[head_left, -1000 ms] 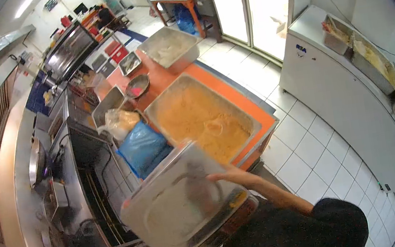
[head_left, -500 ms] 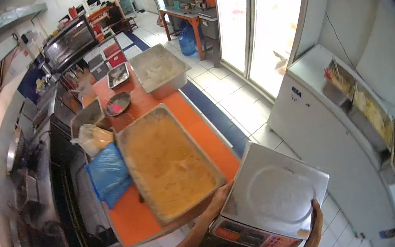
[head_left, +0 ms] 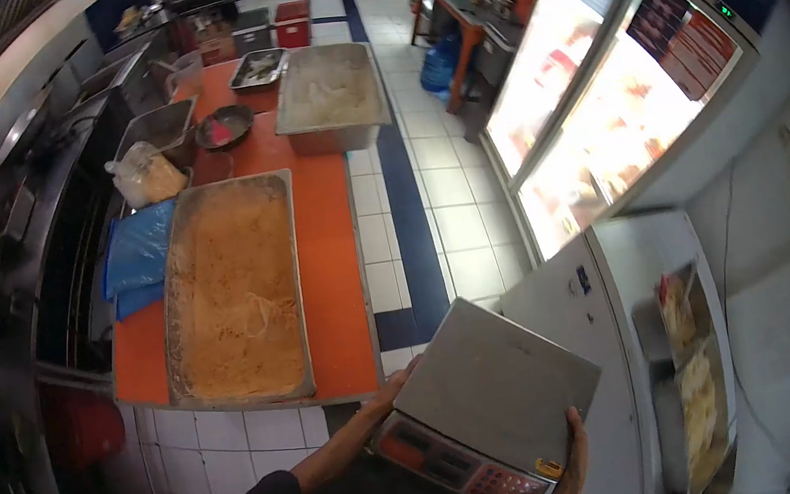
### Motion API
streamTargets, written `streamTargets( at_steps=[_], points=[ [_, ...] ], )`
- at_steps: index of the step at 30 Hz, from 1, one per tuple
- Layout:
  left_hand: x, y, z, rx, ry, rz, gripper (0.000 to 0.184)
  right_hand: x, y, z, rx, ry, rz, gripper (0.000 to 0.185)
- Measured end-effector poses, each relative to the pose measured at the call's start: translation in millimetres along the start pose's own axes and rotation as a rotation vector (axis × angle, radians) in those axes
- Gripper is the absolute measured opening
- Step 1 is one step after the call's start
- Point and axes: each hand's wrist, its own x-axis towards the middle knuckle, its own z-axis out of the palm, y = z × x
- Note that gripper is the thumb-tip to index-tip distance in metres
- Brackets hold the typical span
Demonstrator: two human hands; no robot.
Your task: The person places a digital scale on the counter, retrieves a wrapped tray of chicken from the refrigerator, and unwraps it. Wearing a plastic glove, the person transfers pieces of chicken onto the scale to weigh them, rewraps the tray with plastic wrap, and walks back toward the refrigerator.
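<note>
Orange table [head_left: 332, 276] is lying beyond your left hand [head_left: 400, 382]; you're swinging clear, bringing your right hand [head_left: 574, 444] near the white freezer [head_left: 602, 324], both hands clasping the scale [head_left: 495, 369]!

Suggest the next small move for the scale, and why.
Probably ease the scale toward the white cabinet, keeping both grips: the left hand and right hand hold opposite sides, it's off the orange table, and the cabinet stands just beyond it.

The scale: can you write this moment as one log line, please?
left hand: holding scale | right hand: holding scale's other side | metal tray: on orange table
</note>
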Motion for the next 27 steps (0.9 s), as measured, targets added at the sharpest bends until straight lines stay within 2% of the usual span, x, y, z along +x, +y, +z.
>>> streamTargets(
  at_steps=[2,6,10,13,15,18,21,23,25,27],
  points=[
    [8.8,5.3,-12.3,-0.11,0.121,0.062,0.059,47.7,-11.4,13.6,-0.066,-0.055,-0.04,0.071],
    [34.6,9.3,-33.9,-0.348,0.355,0.208,0.062,200.7,-12.5,39.4,-0.433,-0.256,0.022,0.073],
    [62.2,16.3,-56.2,-0.548,0.586,0.332,0.064,311.8,-31.6,124.6,-0.773,-0.441,0.013,0.073],
    [76.2,24.4,-58.3,-0.66,0.739,0.408,0.066,380.9,-34.0,191.6,-0.792,-0.64,0.114,0.068],
    [79.0,32.7,-56.0,-0.721,0.835,0.452,0.067,352.4,-58.7,267.2,-0.926,-0.749,0.175,0.067],
    [84.8,44.3,-56.6,-0.78,0.969,0.539,0.069,374.7,-51.5,329.7,-0.988,-0.888,0.252,0.066],
    [101.4,23.0,-55.2,-0.826,1.089,0.632,0.067,428.7,-17.1,383.2,-1.134,-1.054,0.234,0.068],
    [123.1,9.5,-42.8,-0.867,1.165,0.69,0.064,424.3,-18.2,415.8,-1.153,-1.161,0.272,0.069],
    [143.4,22.5,-35.2,-0.96,1.384,0.879,0.063,436.8,-3.6,457.4,-1.168,-1.303,0.323,0.07],
    [159.7,30.4,-34.3,-1.007,1.475,0.904,0.062,484.0,35.3,495.2,-1.308,-1.491,0.34,0.072]
  ],
)
